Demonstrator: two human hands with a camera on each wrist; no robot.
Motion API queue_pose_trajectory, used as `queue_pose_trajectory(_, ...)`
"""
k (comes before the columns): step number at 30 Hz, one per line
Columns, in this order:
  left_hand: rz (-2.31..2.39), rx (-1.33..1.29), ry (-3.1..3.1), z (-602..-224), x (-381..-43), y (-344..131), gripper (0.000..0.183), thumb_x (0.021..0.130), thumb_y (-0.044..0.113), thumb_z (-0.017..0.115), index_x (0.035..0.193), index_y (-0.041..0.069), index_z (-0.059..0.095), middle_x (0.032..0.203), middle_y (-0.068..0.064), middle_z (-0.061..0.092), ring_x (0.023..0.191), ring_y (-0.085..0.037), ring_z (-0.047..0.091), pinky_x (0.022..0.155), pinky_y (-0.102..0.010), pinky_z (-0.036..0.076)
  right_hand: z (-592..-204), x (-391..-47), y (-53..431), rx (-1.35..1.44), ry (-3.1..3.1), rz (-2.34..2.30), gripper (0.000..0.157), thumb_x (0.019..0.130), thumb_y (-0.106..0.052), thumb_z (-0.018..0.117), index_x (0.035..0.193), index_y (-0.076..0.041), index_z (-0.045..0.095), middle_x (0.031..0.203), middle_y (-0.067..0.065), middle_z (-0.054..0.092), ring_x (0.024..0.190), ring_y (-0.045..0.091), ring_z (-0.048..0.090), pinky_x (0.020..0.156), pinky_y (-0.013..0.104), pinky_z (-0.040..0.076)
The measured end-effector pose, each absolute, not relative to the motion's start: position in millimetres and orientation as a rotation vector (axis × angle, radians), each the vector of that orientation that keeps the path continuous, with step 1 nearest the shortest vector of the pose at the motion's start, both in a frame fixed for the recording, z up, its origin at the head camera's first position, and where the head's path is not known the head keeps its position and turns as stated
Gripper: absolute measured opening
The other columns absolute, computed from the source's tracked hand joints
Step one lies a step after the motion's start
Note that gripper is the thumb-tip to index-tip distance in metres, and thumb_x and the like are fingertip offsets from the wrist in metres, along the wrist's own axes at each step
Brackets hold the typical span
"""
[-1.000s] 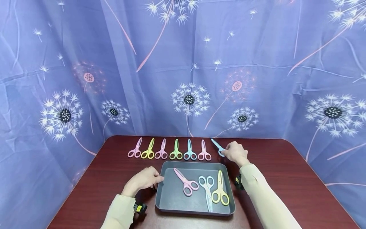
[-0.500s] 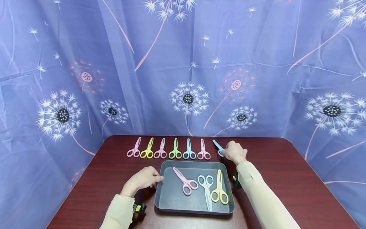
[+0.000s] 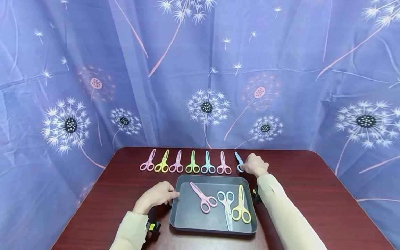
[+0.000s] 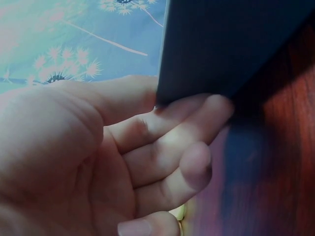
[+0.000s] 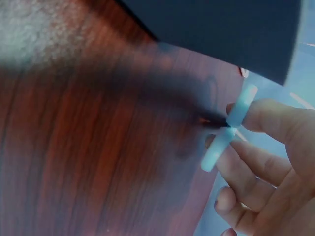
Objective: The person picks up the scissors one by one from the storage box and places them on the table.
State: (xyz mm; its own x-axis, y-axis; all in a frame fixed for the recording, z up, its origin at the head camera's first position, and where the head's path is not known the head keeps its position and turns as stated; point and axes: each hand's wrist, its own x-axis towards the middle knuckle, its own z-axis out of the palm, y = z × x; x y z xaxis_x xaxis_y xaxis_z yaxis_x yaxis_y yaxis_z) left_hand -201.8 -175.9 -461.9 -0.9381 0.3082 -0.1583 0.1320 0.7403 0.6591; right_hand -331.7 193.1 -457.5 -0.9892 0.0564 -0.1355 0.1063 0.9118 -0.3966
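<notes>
A row of several pastel scissors (image 3: 185, 163) lies along the far side of the dark red table (image 3: 312, 194). At the row's right end my right hand (image 3: 254, 164) pinches the handle of a blue pair of scissors (image 3: 239, 161), which shows in the right wrist view as a pale blue handle (image 5: 229, 129) between my fingertips (image 5: 256, 118). My left hand (image 3: 157, 196) grips the left rim of the grey tray (image 3: 181, 211); in the left wrist view my fingers (image 4: 172, 142) curl against its wall (image 4: 221, 44). Inside the tray lie pink scissors (image 3: 203, 198), light blue scissors (image 3: 226, 206) and yellow scissors (image 3: 240, 206).
A blue curtain (image 3: 200, 69) printed with dandelions hangs close behind and around the table. Bare table top stretches to the right of the tray and to the left of my left hand.
My right hand has turned the blue scissors from a slant to nearly parallel with the row and drawn them slightly closer to it. The left hand has stayed on the tray.
</notes>
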Motion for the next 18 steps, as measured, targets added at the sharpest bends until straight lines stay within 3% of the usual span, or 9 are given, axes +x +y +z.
queue_pose_trajectory(9, 0.994, 0.375, 2.675, -464, -204, -178, 0.034, 0.094, 0.02, 0.065, 0.062, 0.007, 0.068, 0.054, -0.001, 0.062, 0.049, -0.016, 0.055, 0.049, -0.028, 0.039, -461, -336, 187, 0.102, 2.933, -0.57, 0.026, 0.077, -0.028, 0.079, 0.069, -0.009, 0.062, 0.076, 0.01, 0.06, 0.088, 0.032, 0.059, 0.087, 0.059, 0.035)
queue_pose_trajectory(18, 0.979, 0.405, 2.693, -466, -205, -179, 0.035, 0.093, 0.02, 0.065, 0.06, 0.01, 0.067, 0.053, 0.001, 0.061, 0.048, -0.016, 0.056, 0.048, -0.027, 0.039, -463, -337, 181, 0.12, 2.928, -0.546, 0.032, 0.072, -0.031, 0.085, 0.078, -0.008, 0.064, 0.083, 0.012, 0.061, 0.088, 0.033, 0.059, 0.087, 0.058, 0.035)
